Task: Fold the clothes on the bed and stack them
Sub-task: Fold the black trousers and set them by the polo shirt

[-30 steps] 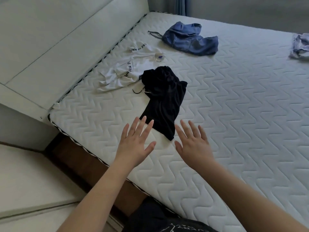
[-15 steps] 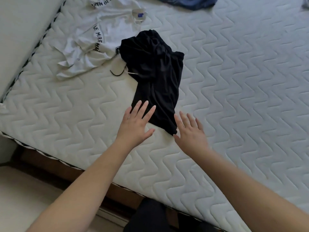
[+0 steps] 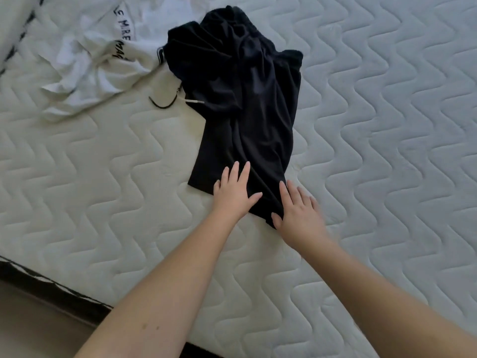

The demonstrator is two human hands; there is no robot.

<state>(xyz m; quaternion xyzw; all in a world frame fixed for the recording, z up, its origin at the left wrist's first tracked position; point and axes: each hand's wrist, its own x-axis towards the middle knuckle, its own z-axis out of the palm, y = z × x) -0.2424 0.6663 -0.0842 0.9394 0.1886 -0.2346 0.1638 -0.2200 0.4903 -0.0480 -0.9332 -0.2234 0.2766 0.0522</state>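
Both hands flat at the near hem of the black garment

The left hand (image 3: 233, 193) lies with fingers straight and spread on the black garment (image 3: 247, 107), likely pinning its near hem; the right hand (image 3: 299, 213) has straight, loosely spread fingers at the hem's corner, gripping nothing; the garment lies crumpled on the quilted mattress (image 3: 387, 125), touching a rumpled white shirt (image 3: 98, 63) beyond; judged, neither is yet folded.

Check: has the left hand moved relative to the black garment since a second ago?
Yes. The left hand moved forward onto the near hem of the crumpled black fabric garment.
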